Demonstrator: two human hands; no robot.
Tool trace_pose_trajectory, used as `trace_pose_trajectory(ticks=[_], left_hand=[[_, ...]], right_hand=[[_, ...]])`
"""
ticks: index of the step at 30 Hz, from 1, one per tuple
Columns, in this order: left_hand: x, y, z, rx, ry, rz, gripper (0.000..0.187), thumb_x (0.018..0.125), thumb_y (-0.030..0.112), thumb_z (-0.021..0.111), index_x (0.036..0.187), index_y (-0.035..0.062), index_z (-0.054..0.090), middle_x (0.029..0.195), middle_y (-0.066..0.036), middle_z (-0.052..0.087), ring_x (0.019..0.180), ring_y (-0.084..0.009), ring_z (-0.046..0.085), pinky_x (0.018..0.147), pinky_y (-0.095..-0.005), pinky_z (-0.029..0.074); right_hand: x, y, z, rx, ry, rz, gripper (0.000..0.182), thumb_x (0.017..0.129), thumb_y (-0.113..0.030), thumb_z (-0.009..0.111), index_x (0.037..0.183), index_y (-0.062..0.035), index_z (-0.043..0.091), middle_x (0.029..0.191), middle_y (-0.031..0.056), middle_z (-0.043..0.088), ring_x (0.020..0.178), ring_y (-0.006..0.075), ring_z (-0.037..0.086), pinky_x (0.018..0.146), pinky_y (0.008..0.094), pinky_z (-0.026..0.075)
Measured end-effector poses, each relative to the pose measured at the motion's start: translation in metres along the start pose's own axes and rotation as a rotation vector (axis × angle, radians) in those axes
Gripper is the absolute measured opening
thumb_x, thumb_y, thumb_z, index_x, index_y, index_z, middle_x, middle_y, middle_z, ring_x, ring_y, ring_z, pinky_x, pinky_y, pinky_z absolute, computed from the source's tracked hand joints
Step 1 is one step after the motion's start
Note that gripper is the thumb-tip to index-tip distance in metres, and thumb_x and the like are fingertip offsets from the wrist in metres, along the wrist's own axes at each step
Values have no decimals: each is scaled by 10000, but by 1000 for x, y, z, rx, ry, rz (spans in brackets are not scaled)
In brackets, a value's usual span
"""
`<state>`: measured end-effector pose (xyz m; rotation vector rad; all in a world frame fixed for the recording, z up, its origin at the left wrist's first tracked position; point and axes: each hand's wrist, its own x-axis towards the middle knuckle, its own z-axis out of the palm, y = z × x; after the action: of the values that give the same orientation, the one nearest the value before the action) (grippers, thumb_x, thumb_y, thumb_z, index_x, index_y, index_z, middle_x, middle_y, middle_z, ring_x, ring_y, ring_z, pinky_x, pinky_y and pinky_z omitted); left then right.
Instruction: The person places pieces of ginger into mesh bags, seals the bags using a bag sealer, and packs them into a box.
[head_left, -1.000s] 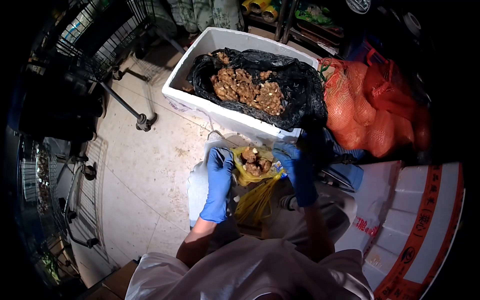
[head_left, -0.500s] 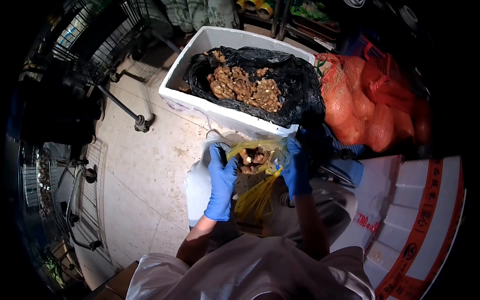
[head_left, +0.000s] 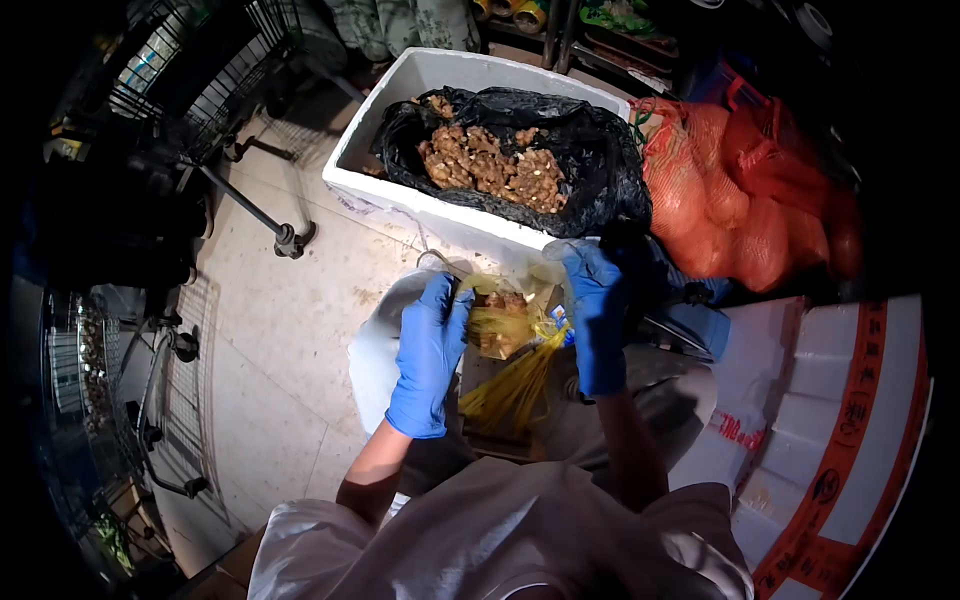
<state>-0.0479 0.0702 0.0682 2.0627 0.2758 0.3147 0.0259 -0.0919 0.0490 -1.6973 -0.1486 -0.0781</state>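
A thin yellow plastic bag hangs between my two hands, with pieces of ginger showing inside and through it. My left hand, in a blue glove, pinches the bag's left edge. On the opposite side my blue-gloved right hand is closed on the bag's right edge, held a little higher. Several yellow bag strips dangle below, beside a small blue-and-white label. Just beyond my hands, a heap of ginger lies in a black plastic liner inside a white foam box.
Red mesh sacks of round produce sit right of the foam box. White boxes with red tape stand at the right. Wire carts on casters line the left, over a pale tiled floor.
My right hand has risen toward the foam box, stretching the bag's right edge upward. My left hand has shifted slightly left. The bag's mouth now covers more of the ginger.
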Motion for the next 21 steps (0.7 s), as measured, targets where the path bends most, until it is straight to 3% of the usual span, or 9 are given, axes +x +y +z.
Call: trace_pose_trajectory(ticks=[5,9,10,13,14,16,17,19,21], left_hand=[[-4,31,-26,-25,-166,-170,100,750,52,509,790,-26,461,594,-190,496,513,-353,469,449,-343,360],[13,21,-33,80,-263,35,130,752,92,508,754,-17,438,600,-201,475,551,-376,451,474,-342,369],[20,34,-44,77,-256,21,132,753,95,510,740,-17,441,599,-198,475,535,-365,447,471,-337,371],[38,46,-44,-247,-427,-117,121,747,98,554,708,18,471,484,24,385,413,-34,360,374,-183,280],[47,59,-51,-280,-410,-73,131,737,104,565,690,29,468,483,26,392,408,-37,371,370,-180,282],[68,86,-62,-322,-397,10,153,720,108,577,655,35,460,490,13,416,409,-42,382,374,-178,292],[72,94,-64,-334,-409,45,163,712,106,579,638,30,455,497,-1,432,415,-44,382,383,-180,300],[73,113,-65,-442,-467,145,175,707,121,583,638,23,456,496,11,427,412,-54,374,378,-175,282],[69,122,-56,-293,-532,290,156,716,139,579,660,42,471,530,30,437,432,-38,388,385,-168,280]], right_hand=[[-10,-20,-1,-21,31,-22,113,760,-52,515,840,10,565,678,25,550,611,62,448,575,206,377],[-3,-25,-2,31,-32,-28,103,767,-65,519,823,4,571,679,18,554,579,48,424,543,180,361],[2,-22,1,30,-22,-40,103,767,-65,519,823,4,571,679,18,554,579,48,424,543,180,361],[4,-53,2,196,-220,153,139,780,-132,517,801,-4,567,670,22,569,575,66,466,550,172,382],[6,-89,-7,265,-191,218,139,782,-130,509,790,-4,566,679,33,579,590,71,477,567,179,390],[31,-97,-13,281,-208,6,138,785,-118,495,776,-4,571,703,56,595,608,78,489,600,188,400],[40,-84,-13,219,-250,-262,138,785,-107,487,772,-4,577,719,67,602,612,80,490,615,190,401],[32,-146,-24,91,-113,-80,135,774,-83,487,750,-1,592,720,72,605,608,82,491,630,195,400],[41,-137,-25,96,-164,-281,136,764,-83,500,731,-1,603,704,66,604,602,80,490,610,193,398]])
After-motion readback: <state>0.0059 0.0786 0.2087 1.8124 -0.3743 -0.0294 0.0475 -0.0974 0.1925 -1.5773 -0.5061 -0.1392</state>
